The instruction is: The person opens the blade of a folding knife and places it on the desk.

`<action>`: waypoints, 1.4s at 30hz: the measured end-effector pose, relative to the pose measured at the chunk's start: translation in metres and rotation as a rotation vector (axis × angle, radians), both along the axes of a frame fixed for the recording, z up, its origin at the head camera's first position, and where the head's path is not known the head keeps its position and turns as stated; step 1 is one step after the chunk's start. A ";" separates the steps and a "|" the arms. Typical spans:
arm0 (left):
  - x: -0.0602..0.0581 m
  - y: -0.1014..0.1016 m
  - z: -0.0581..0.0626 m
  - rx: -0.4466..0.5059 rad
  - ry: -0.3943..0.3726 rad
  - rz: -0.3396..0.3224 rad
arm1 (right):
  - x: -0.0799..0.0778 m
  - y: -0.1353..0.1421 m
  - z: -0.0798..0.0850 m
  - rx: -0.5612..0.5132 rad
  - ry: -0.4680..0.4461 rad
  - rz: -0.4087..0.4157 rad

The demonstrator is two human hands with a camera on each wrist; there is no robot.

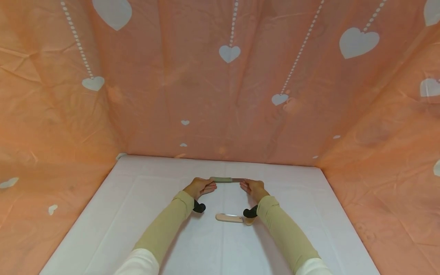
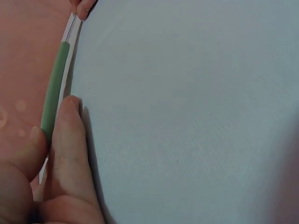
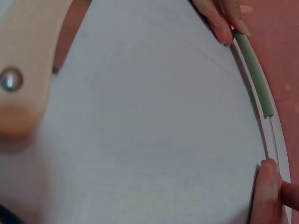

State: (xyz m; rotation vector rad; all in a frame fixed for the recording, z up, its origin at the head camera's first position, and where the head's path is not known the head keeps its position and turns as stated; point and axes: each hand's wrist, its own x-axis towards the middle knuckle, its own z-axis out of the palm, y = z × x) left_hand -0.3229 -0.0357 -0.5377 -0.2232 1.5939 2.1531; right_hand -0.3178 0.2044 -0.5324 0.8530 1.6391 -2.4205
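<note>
A knife with a green handle (image 1: 222, 179) is held level between both hands, near the far edge of the white tabletop. My left hand (image 1: 203, 187) pinches the butt of the handle between thumb and fingers, seen closely in the left wrist view. The thin blade (image 1: 237, 180) points right, and my right hand (image 1: 253, 188) pinches it near its tip, which the fingers hide. Nearer to me, a beige folding knife (image 1: 229, 218) lies on the table with its blade edge showing along the handle; its rivet shows in the right wrist view.
A tan rounded piece (image 1: 249, 222) pokes out beside the beige knife, partly hidden by the right wrist camera (image 1: 250, 212). The white tabletop (image 1: 165, 168) is bordered at the back and sides by orange cloth (image 1: 206, 95) printed with white hearts.
</note>
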 end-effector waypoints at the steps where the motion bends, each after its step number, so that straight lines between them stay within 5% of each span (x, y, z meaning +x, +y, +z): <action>1: 0.000 0.000 -0.001 -0.001 0.000 0.001 | 0.001 0.000 0.001 -0.009 0.005 0.012; 21: -0.003 0.006 0.000 -0.030 -0.022 0.086 | 0.003 -0.003 0.000 0.047 0.000 -0.016; 36: 0.003 0.008 0.004 -0.053 0.000 0.082 | 0.009 -0.001 -0.003 0.043 0.021 -0.014; 42: 0.002 0.007 -0.003 -0.042 0.041 0.062 | 0.010 0.003 -0.003 0.018 0.049 0.052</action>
